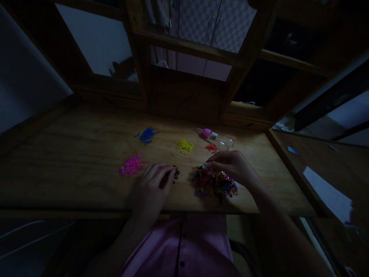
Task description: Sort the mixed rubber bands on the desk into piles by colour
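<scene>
My left hand [154, 181] rests low over the table, its thumb and forefinger closed together at a small heap of black band-like pieces [177, 174]. A black piece shows right at those fingertips. To the right, a mixed heap of small coloured band-like pieces [211, 186] lies near the table's front edge. My right hand [227, 164] is over this heap with its fingers pinched. A light blue piece [205, 166] shows at its fingertips. Dim light hides the exact kind of the pieces.
Sorted heaps of pink [133, 165], blue [147, 134], yellow [185, 146] and red pieces [211, 147] lie on the wooden table [86, 154]. A clear bottle with a pink cap [217, 138] lies behind the red ones. Paper [327, 194] lies on a surface at the right.
</scene>
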Tool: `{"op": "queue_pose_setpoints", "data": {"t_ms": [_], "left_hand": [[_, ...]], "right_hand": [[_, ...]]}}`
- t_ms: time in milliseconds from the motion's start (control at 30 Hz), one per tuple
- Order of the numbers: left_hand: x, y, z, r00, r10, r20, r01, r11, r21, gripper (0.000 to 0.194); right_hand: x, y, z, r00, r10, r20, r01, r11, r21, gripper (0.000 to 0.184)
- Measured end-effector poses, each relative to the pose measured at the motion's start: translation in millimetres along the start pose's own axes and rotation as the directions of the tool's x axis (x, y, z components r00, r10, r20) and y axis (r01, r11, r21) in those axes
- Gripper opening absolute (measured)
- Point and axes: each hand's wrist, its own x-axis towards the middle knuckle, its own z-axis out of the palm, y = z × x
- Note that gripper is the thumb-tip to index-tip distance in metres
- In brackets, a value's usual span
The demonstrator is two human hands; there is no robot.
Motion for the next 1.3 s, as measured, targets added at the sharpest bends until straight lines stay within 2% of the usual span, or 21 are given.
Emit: {"op": "queue_pose_setpoints", "data": {"t_ms": [67, 200, 367, 567, 700, 867, 967, 1033, 1200, 1300], "left_hand": [[13.5, 9.8, 11.2, 0.995, 0.017, 0.103, -0.018, 1.000, 0.007, 0.015], [33.3, 22.9, 36.6, 0.955, 0.072, 0.288, -0.075, 0.997, 0.000, 0.019], [37.3, 27.1, 52.1, 0.928, 0.084, 0.362, -0.081, 0.996, -0.024, 0.005], [36.5, 35.9, 49.0, 0.931, 0.073, 0.359, -0.052, 0.996, -0.067, 0.009], [35.9, 43.0, 44.4, 0.926, -0.007, 0.376, 0.077, 0.982, -0.172, 0.010], [34.8, 46.4, 43.5, 0.889, -0.123, 0.440, 0.319, 0.856, -0.406, 0.011], [34.9, 46.4, 43.0, 0.869, -0.126, 0.478, 0.389, 0.771, -0.504, 0.018], [35.1, 47.3, 40.5, 0.861, -0.099, 0.499, 0.389, 0.761, -0.519, 0.022], [35.1, 54.0, 29.9, 0.860, 0.002, 0.509, 0.283, 0.830, -0.481, 0.024], [35.2, 58.4, 25.7, 0.848, 0.005, 0.531, 0.276, 0.849, -0.450, 0.027]], "right_hand": [[0.1, 0.4, -3.5, 0.999, -0.002, -0.044, 0.003, 1.000, 0.023, 0.020], [-11.1, 3.6, -13.8, 0.993, 0.008, -0.117, -0.001, 0.998, 0.061, 0.027], [-32.4, 14.4, -26.4, 0.978, 0.041, -0.206, -0.030, 0.998, 0.058, 0.032], [-46.6, 29.1, -35.3, 0.956, 0.078, -0.283, -0.037, 0.988, 0.149, 0.036], [-51.2, 33.7, -35.0, 0.939, 0.078, -0.335, -0.016, 0.983, 0.183, 0.036], [-50.0, 37.3, -30.1, 0.933, 0.075, -0.351, -0.002, 0.979, 0.203, 0.029], [-47.4, 39.4, -26.3, 0.933, 0.064, -0.353, 0.011, 0.978, 0.207, 0.029], [-46.6, 39.8, -24.3, 0.932, 0.055, -0.359, 0.012, 0.983, 0.184, 0.029], [-48.2, 37.8, -22.5, 0.928, 0.036, -0.370, 0.012, 0.992, 0.127, 0.027], [-49.6, 36.2, -20.6, 0.934, 0.028, -0.357, 0.011, 0.994, 0.107, 0.024]]}}
